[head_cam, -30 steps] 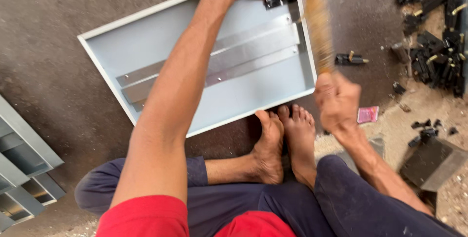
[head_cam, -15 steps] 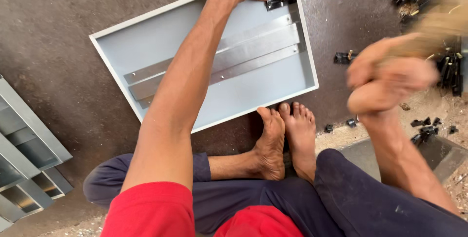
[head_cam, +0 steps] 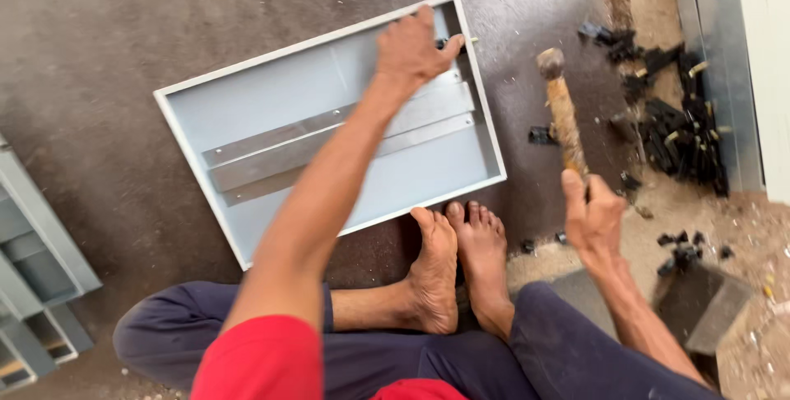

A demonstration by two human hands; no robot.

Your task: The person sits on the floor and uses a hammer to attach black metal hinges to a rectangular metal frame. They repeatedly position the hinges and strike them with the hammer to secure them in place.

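Grey sheet-metal tray [head_cam: 271, 112] is laid flat on the floor, just ahead of the bare feet [head_cam: 457, 264]. Left hand [head_cam: 411, 46] is curled over a small black fitting [head_cam: 448, 41] at its far rim. Right hand [head_cam: 594, 217] is closed round a wooden-handled hammer [head_cam: 561, 108], raised beside the tray.

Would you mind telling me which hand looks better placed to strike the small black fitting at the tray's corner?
The right hand, probably: it already grips the rusty wooden-handled hammer, raised beside the shallow grey metal tray. The left hand is busy steadying the small black fitting at the tray's far corner.
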